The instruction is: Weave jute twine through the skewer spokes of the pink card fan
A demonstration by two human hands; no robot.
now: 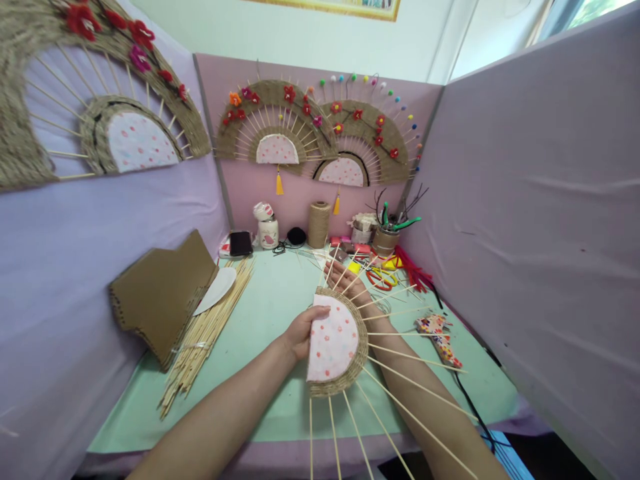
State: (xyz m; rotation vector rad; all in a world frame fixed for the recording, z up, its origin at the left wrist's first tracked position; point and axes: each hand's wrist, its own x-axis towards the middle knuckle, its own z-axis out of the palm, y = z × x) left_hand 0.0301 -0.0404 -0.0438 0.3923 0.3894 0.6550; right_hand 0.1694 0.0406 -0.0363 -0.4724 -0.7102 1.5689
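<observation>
My left hand (301,331) grips a half-round fan frame by its straight edge, thumb pressed on the front. The frame has a white centre (336,339) with pink dots and a twine-wrapped rim (364,340). Thin wooden sticks (395,335) spread from that rim like rays, toward the right and toward me. Behind the upper sticks lies my right hand (349,283), palm up with its fingers stretched out. Some of those sticks cross in front of its fingers and forearm. Whether the right hand touches them, I cannot tell.
Left lie a bundle of sticks (213,327), a white half-disc (217,290) and brown cardboard (163,297). At the back stand a twine spool (319,225) and a tool jar (386,240). Scissors (380,279) and a patterned glue gun (440,341) lie right. Finished fans (273,100) hang behind.
</observation>
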